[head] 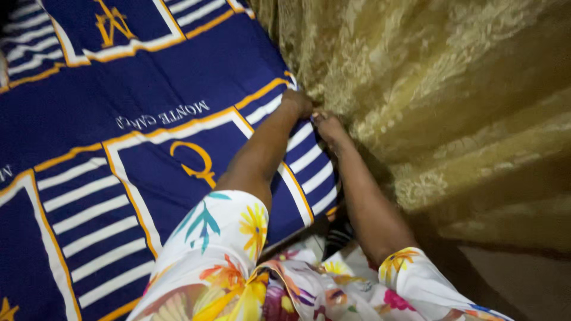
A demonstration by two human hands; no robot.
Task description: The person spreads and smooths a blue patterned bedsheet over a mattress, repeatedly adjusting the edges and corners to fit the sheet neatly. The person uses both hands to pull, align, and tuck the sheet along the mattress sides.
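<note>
A dark blue bed sheet [143, 107] with white stripes, gold borders and gold lettering covers the mattress on the left. Both my arms reach forward to its far right edge, where it meets a gold patterned curtain [452, 101]. My left hand [297, 102] presses down at the sheet's edge with fingers curled over it. Just to its right, my right hand [329, 126] has its fingers closed at the same edge, against the curtain. The fingertips of both hands are partly hidden in the gap. My sleeves are white with a bright floral print [220, 261].
The gold curtain hangs close along the bed's right side and fills the right half of the view. A strip of pale floor [523, 279] shows at the lower right. The sheet lies flat over the rest of the bed.
</note>
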